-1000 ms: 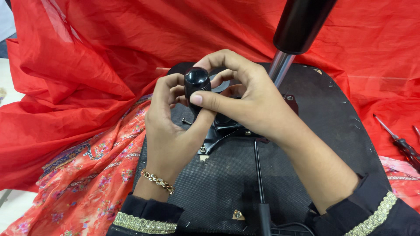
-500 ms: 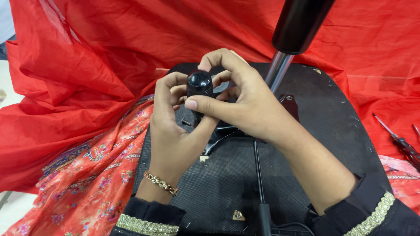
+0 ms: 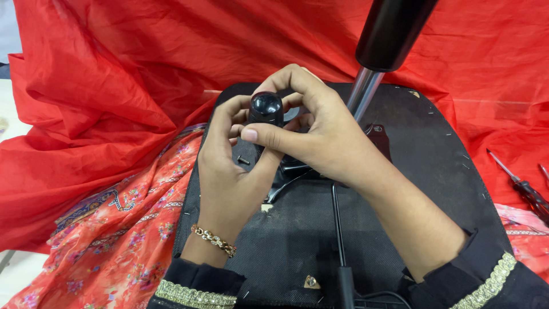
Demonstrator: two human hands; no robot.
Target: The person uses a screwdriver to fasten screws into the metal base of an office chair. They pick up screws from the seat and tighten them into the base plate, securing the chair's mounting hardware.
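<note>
A round glossy black knob [image 3: 266, 107] is held between both my hands above the black fabric underside of an upturned chair seat [image 3: 434, 171]. My left hand [image 3: 229, 166] wraps it from the left, fingers curled behind it. My right hand [image 3: 320, 134] closes over it from the right, thumb pressed across its front. Below the hands, black metal parts of the seat mechanism [image 3: 291, 169] show, with a small black screw [image 3: 243, 160] lying on the seat. A silver gas-lift column with a black sleeve [image 3: 377, 51] rises from the seat just right of my hands.
Red cloth [image 3: 114, 91] is draped all around the seat, with orange floral fabric [image 3: 108, 229] at the lower left. A screwdriver with a dark handle [image 3: 523, 186] lies on the cloth at the right edge. A thin black lever rod [image 3: 337, 229] runs down the seat toward me.
Both hands have shifted slightly on the knob; the right thumb has slid further across its front. The knob stays in the same place.
</note>
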